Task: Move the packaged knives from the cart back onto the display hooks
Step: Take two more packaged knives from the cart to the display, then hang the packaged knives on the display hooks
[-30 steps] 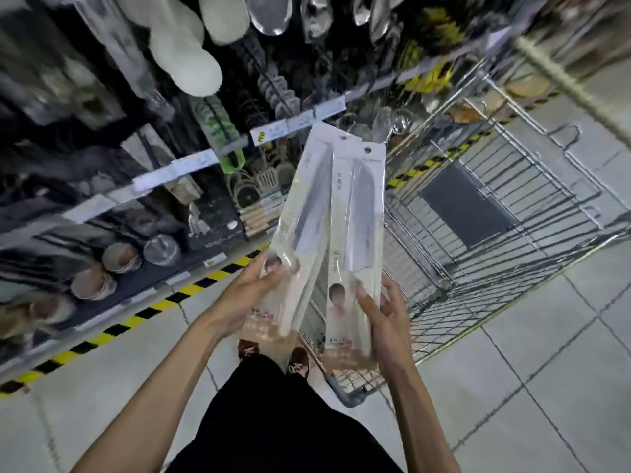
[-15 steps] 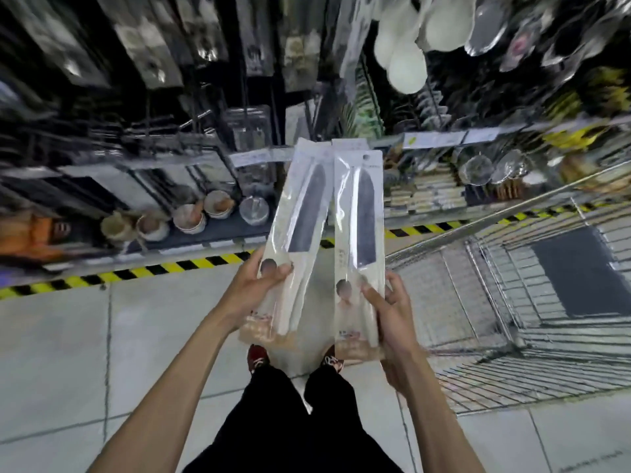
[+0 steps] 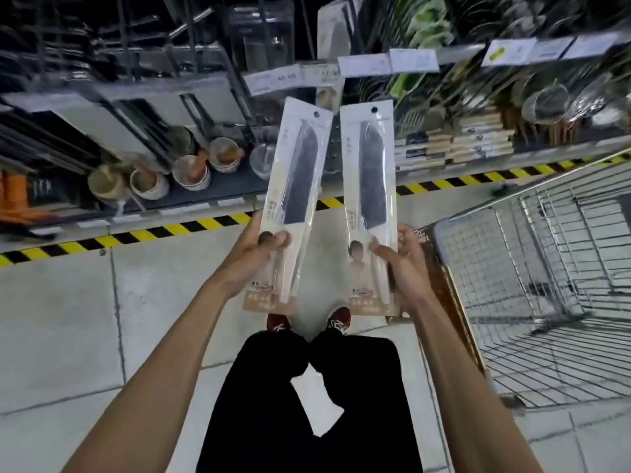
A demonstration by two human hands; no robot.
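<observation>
**A:** Left hand point(image 3: 254, 256) grips the left pack point(image 3: 295, 186) low, at the handle end, with the thumb on the front and the fingers behind. Right hand point(image 3: 404, 264) does the same on the right pack point(image 3: 370, 186): thumb across the front, fingers curled round the far edge. Both hands are full, none spare.

**B:** Where are the packs relative to the rack?

**A:** They're held up in front of the rack point(image 3: 222, 192), side by side and just apart, tops up near the price tags point(image 3: 362, 64). Neither is on a hook yet. The cart point(image 3: 532, 285) stands at the right, beside the right forearm.

**B:** Risks?

**A:** Biggest first.
- **Cart:** it's close to the right elbow, so a wide reach could bump it and set it rolling.
- **Rack:** it's crowded and blurred. I can't pick out a free hook, so the wrong peg or a snag on nearby stock looks likely.
- **Packs:** they're long and held only at the bottom, so the tops can sag or twist on the way up. With two in hand, nothing steadies the top end.
- **Hang holes point(image 3: 316, 114):** they're small. Miss the hook tip and the pack slips off, and it would drop near the feet.

**B:** Fix?

**A:** My call is to hang one at a time and grip higher.
</observation>
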